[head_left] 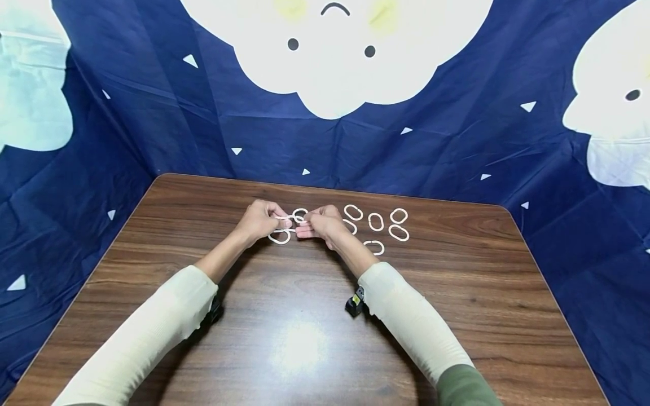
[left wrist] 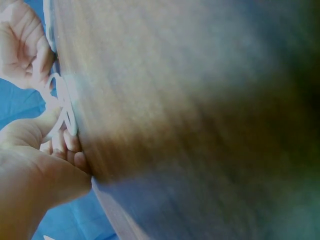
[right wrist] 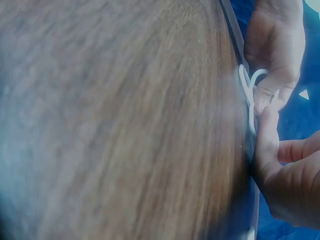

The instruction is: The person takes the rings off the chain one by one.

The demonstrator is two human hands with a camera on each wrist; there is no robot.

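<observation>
Near the far side of the table, my two hands almost meet over several white oval plastic links. My left hand (head_left: 258, 221) pinches a linked piece between thumb and fingers. A white link (head_left: 301, 209) stands up between the hands, and my right hand (head_left: 325, 223) pinches it at its right side. Below the left fingertips hangs or lies another link (head_left: 279, 243); I cannot tell whether it touches the table. In the left wrist view, joined loops (left wrist: 70, 112) show by the left thumb. The fingers partly cover where the links meet.
Several loose white links lie to the right of my right hand, among them one at the far right (head_left: 398, 240) and one nearer me (head_left: 382, 248). The brown wooden table (head_left: 284, 293) ends at a blue curtain (head_left: 203, 141) with cloud prints.
</observation>
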